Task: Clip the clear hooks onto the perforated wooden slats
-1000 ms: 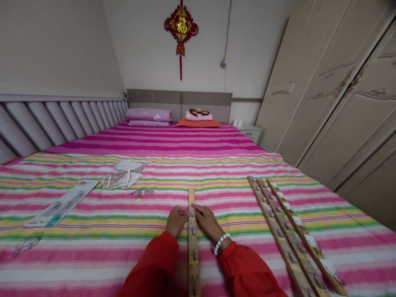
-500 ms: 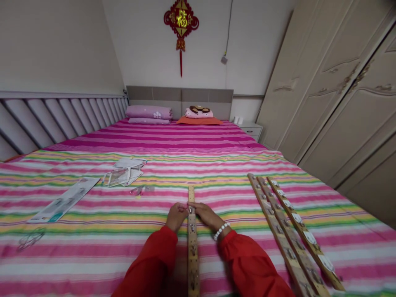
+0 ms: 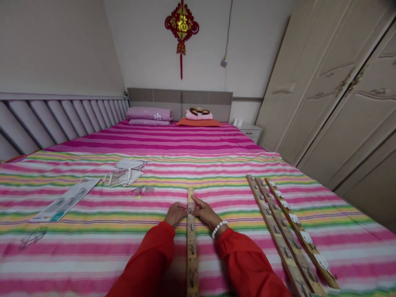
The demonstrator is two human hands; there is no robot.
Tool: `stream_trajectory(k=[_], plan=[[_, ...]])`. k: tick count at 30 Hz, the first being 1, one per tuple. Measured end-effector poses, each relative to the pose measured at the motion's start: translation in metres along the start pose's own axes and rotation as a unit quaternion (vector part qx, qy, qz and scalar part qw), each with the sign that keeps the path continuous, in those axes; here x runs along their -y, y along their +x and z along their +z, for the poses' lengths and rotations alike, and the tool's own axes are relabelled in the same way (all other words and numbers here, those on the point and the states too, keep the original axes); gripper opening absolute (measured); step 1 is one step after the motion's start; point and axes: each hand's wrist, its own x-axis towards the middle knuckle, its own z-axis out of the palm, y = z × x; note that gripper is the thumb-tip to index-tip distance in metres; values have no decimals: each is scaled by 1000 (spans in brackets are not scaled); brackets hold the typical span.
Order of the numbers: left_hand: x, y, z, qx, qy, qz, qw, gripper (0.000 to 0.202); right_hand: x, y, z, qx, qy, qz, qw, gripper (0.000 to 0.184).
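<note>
A narrow wooden strip (image 3: 192,239) with small holes and several metal fittings lies lengthwise in front of me on the striped cloth. My left hand (image 3: 177,213) comes in from the left side, fingertips pinched at a small shiny metal fitting (image 3: 189,210) on the strip. From the right, my right hand (image 3: 206,213) reaches the same spot; one finger points up along the strip and another digit touches beside the fitting. A white bead bracelet (image 3: 219,228) circles the right wrist. Exactly what the fingertips grip is too small to make out fully.
Three similar strips (image 3: 278,231) with metal fittings lie at the right, the outermost bearing white shapes. To the left are a clear flat package (image 3: 66,200), several small packets (image 3: 125,173), metal pieces in a bag (image 3: 141,190) and a wire-like bundle (image 3: 34,237).
The right hand's extended finger has lifted off the fitting and now points farther up the strip. My left hand stays at the fitting. The view has shifted slightly.
</note>
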Motion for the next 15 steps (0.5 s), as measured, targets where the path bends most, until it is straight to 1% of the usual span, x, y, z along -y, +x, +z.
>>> stream_trajectory(k=[9,12,15], plan=[[-5,-8,1,3,-21,8,1000,29,7,-9,-5,28,3,34,999,89],[-6,-10,1,0,-24,0,1000,27,7,-10,-6,15,-5,40,999,90],[-9,-9,1,-2,2,-38,999,21,6,-9,-6,-15,-28,64,997,87]])
